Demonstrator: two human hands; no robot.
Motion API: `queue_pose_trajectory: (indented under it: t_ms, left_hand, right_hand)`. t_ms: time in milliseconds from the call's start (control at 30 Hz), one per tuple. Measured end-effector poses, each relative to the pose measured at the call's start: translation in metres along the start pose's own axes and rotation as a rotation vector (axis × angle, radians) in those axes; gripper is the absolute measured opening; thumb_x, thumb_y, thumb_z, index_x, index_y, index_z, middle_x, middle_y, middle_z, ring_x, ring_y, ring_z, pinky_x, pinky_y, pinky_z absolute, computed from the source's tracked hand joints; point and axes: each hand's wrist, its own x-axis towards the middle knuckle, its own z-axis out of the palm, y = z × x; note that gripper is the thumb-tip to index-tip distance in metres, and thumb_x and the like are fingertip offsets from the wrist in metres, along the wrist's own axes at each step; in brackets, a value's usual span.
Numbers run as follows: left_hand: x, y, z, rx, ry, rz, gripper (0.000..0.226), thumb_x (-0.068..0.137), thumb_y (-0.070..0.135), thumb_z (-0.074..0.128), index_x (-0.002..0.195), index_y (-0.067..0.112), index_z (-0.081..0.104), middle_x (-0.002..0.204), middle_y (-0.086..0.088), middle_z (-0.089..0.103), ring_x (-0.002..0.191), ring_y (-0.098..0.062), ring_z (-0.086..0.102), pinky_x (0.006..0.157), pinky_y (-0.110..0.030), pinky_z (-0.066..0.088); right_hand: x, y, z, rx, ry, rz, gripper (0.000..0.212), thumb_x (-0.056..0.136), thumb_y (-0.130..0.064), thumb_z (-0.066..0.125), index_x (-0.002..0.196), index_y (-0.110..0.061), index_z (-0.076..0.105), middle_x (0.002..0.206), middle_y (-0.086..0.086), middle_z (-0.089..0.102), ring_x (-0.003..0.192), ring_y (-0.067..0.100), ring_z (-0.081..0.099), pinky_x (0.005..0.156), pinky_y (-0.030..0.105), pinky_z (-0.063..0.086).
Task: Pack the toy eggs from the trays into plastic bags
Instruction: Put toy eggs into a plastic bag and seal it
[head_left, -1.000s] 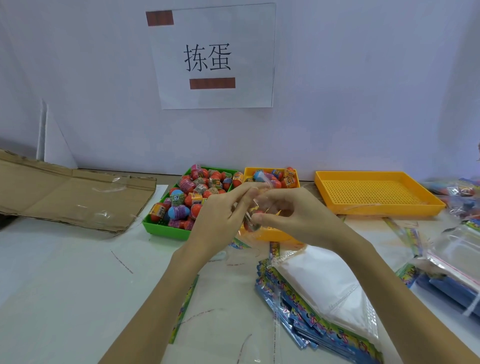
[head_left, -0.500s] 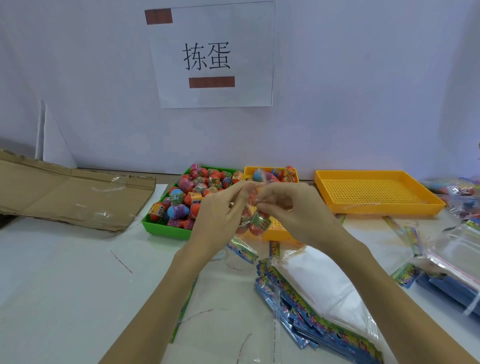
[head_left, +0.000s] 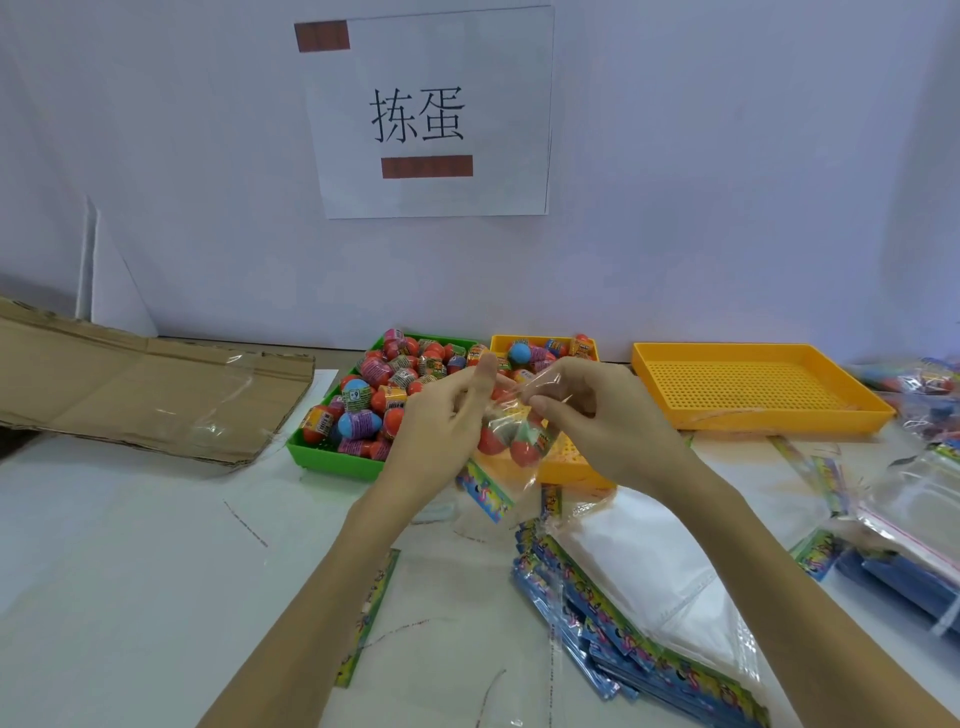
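Note:
My left hand (head_left: 439, 423) and my right hand (head_left: 597, 415) hold a small clear plastic bag (head_left: 511, 452) between them, pinching its top edge. Red toy eggs show through the bag, and its colourful header card hangs at the bottom. Behind my hands a green tray (head_left: 332, 460) is heaped with several toy eggs (head_left: 379, 395). A small orange tray (head_left: 571, 470) with a few eggs at its far end sits right of it, partly hidden by my hands.
A large orange perforated tray (head_left: 753, 384) stands at the back right. Stacks of flat bags with blue printed headers (head_left: 623, 618) lie at the front right, more clear bags (head_left: 914, 499) at the far right. Flattened cardboard (head_left: 135, 395) lies at the left.
My hands have lifted and parted a little along the bag's top. The bag with the red eggs now hangs lower between them, its header card in view.

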Motion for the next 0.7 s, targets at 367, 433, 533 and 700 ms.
queue_pose_trajectory:
  t_ms: [367,433,533,700]
  left_hand:
    - [0.002,0.0,-0.012,-0.527,-0.229,-0.21,0.068,0.069,0.021,0.091,0.132,0.025,0.065,0.112,0.006,0.077,0.099,-0.019,0.076,0.081,-0.028,0.06]
    - [0.004,-0.002,-0.013,-0.608,-0.171,-0.267,0.073,0.066,0.018,0.09,0.134,0.021,0.063,0.107,-0.002,0.079,0.101,-0.02,0.076,0.083,-0.03,0.058]
    - [0.004,-0.001,-0.012,-0.628,-0.151,-0.303,0.07,0.066,0.015,0.087,0.132,0.018,0.062,0.109,-0.005,0.08,0.105,-0.02,0.075,0.092,-0.033,0.058]
    - [0.002,-0.001,-0.011,-0.632,-0.185,-0.285,0.058,0.077,0.011,0.084,0.13,0.02,0.061,0.114,-0.004,0.079,0.106,-0.019,0.075,0.08,-0.023,0.059]
  right_hand:
    - [0.003,0.01,-0.024,0.179,-0.101,0.159,0.014,0.083,-0.037,0.083,0.09,-0.026,0.078,0.09,-0.013,0.076,0.081,0.003,0.07,0.068,0.019,0.056]
    - [0.002,0.012,-0.026,0.26,-0.067,0.181,0.014,0.08,-0.029,0.087,0.088,-0.021,0.08,0.086,-0.009,0.077,0.081,0.005,0.072,0.068,0.015,0.054]
    - [0.002,0.014,-0.022,0.334,-0.002,0.209,0.013,0.08,-0.021,0.087,0.086,-0.012,0.079,0.082,-0.005,0.077,0.08,0.009,0.074,0.069,0.013,0.054]
    - [0.003,0.012,-0.02,0.365,0.041,0.261,0.007,0.084,-0.014,0.084,0.083,-0.013,0.078,0.08,-0.015,0.077,0.074,0.004,0.073,0.062,0.012,0.052]
